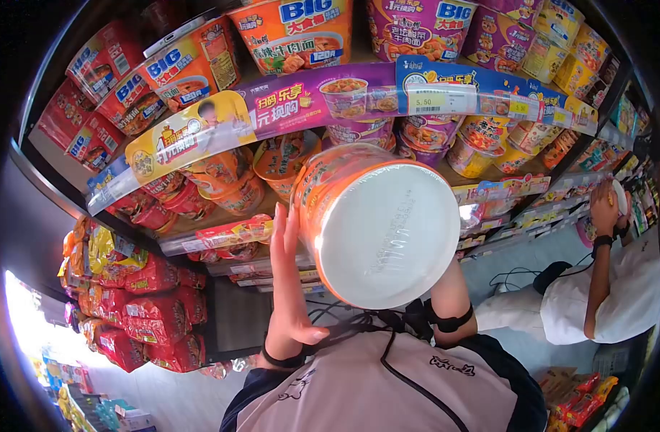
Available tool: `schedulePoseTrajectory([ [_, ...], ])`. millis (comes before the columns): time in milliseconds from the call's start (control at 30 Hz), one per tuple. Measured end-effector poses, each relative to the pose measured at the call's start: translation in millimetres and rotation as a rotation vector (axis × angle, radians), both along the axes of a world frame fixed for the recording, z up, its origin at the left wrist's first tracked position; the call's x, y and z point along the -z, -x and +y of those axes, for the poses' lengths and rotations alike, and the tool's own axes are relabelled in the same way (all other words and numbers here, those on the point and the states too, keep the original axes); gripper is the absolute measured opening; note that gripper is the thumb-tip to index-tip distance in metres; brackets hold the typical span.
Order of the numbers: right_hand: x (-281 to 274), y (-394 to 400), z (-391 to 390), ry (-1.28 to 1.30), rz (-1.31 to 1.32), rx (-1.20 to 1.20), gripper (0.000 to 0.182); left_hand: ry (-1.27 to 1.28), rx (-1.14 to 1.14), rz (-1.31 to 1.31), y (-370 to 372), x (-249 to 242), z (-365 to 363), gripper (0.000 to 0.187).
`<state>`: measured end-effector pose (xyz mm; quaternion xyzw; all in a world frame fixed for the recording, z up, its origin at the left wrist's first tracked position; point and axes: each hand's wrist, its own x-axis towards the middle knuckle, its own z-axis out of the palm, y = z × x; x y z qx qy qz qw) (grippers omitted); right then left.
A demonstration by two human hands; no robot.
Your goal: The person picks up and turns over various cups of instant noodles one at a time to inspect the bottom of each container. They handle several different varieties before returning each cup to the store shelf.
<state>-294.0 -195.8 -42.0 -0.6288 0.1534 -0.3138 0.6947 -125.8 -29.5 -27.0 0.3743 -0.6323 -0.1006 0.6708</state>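
A large orange noodle tub [387,230] is tipped so that its round white base faces the camera, in front of the shelf's price strip. At the tub's left side is my left hand [285,277], its fingers stretched upward and its thumb apart; whether it touches the tub is hard to tell. My right forearm rises behind the tub at the lower right, and the tub hides that hand and its fingers. Behind the tub's upper left stands an orange noodle cup [283,162] on the lower shelf.
Big orange tubs [294,36] and purple tubs [420,29] line the upper shelf above a promotional strip [286,108]. Red noodle packs [157,313] are stacked at the left. At the right, another person in white [603,288] holds a round item near the shelves.
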Motion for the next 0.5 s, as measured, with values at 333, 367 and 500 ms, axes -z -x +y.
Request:
schedulePoseTrajectory([
  [333,-20,14,29,-0.021,-0.128,0.093,0.042,-0.070,0.029,0.229,20,-10,-7,0.125],
  [367,-7,14,23,-0.068,-0.131,0.069,0.042,-0.086,0.041,0.233,18,-11,-8,0.125],
  [500,-3,17,9,-0.043,-0.062,-0.155,0.042,-0.151,0.039,0.236,14,-19,-6,0.126],
])
